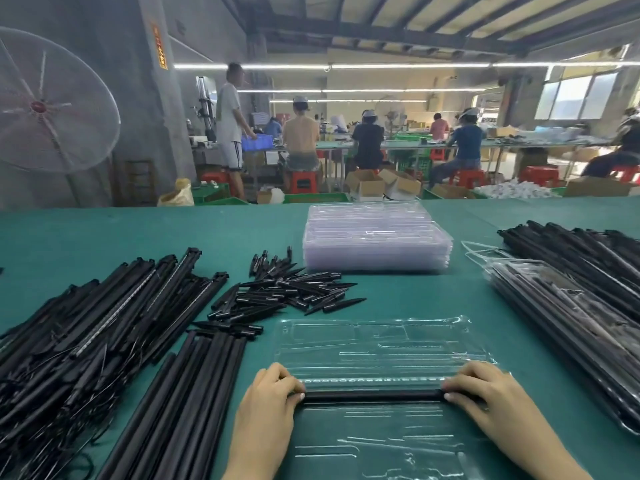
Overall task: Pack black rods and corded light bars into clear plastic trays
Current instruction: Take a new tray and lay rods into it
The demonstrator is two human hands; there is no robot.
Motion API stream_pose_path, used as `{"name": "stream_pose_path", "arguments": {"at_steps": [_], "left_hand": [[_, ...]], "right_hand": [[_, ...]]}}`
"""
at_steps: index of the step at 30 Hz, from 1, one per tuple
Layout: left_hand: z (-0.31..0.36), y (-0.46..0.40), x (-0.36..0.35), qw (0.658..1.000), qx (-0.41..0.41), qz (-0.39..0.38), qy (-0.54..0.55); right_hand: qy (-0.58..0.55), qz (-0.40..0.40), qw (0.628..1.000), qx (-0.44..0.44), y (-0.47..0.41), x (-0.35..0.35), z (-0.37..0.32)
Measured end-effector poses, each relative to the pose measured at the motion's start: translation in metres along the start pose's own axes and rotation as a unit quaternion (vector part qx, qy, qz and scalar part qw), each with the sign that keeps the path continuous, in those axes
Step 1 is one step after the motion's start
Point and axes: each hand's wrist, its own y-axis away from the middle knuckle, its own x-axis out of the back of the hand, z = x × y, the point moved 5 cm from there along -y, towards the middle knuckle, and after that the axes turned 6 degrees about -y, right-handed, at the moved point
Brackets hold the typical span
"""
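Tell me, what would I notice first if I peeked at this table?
Probably the two bare hands, left hand and right hand, gripping the ends of one long black light bar laid across an open clear plastic tray at the near edge of the green table. Next, the big heap of black corded light bars on the left, and the stack of empty clear trays farther back.

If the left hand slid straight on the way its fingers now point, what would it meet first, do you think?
The left hand grips one end of the black light bar, fingers aimed rightward along it. Going on, it would probably run over the clear tray and meet the right hand.
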Motion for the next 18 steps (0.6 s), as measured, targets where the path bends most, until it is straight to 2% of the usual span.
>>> {"name": "stream_pose_path", "arguments": {"at_steps": [5,14,18], "left_hand": [[0.003,0.004,0.002,1.0,-0.001,-0.002,-0.029],[0.0,0.004,0.0,0.999,0.008,-0.004,-0.035],[-0.003,0.003,0.005,0.998,0.035,0.0,-0.055]], "right_hand": [[-0.005,-0.01,1.0,-0.023,0.003,-0.001,0.002],[0.02,-0.004,0.984,-0.178,0.014,0.017,0.03],[0.018,0.007,0.979,-0.204,0.017,0.024,0.04]]}}
